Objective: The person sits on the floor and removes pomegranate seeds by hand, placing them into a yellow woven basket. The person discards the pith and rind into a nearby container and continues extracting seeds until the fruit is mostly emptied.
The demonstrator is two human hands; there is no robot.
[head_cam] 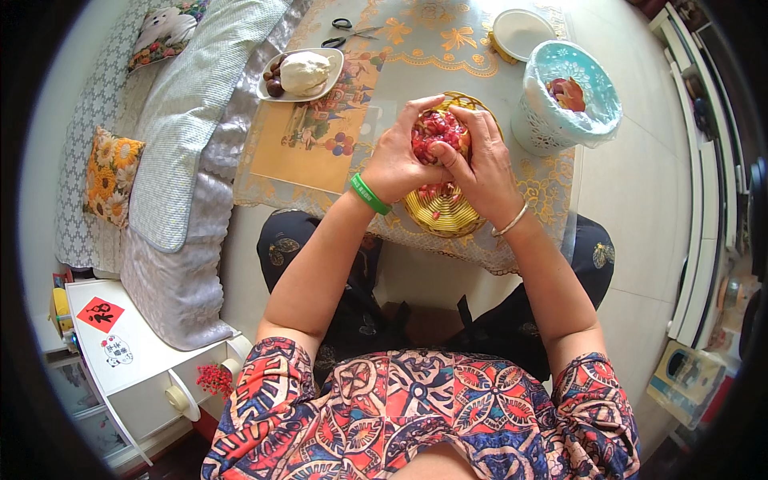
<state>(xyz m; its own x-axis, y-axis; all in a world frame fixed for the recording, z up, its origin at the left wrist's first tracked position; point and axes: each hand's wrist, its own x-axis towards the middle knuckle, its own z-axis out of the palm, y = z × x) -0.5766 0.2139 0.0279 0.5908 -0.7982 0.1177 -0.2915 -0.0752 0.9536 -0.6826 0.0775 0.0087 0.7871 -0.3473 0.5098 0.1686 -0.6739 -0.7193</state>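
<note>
Both of my hands grip an opened pomegranate (441, 133), its red seeds exposed on the upper side. My left hand (396, 157) wraps its left side, with a green wristband behind it. Around the right side curl the fingers of my right hand (489, 159), its thumb lying across the lower seeds. Beneath the fruit is a yellow woven basket (441, 219), partly covered by my hands. Several loose pomegranate seeds (437, 191) lie in the basket below my palms.
A teal lidless bin (540, 120) with a plastic liner stands at the right, holding pieces of peel (566, 94). Behind it sits a round white lid (523, 35). Black-handled scissors (348, 35) and a white plate (330, 90) with food are at the far left of the patterned tablecloth (414, 72).
</note>
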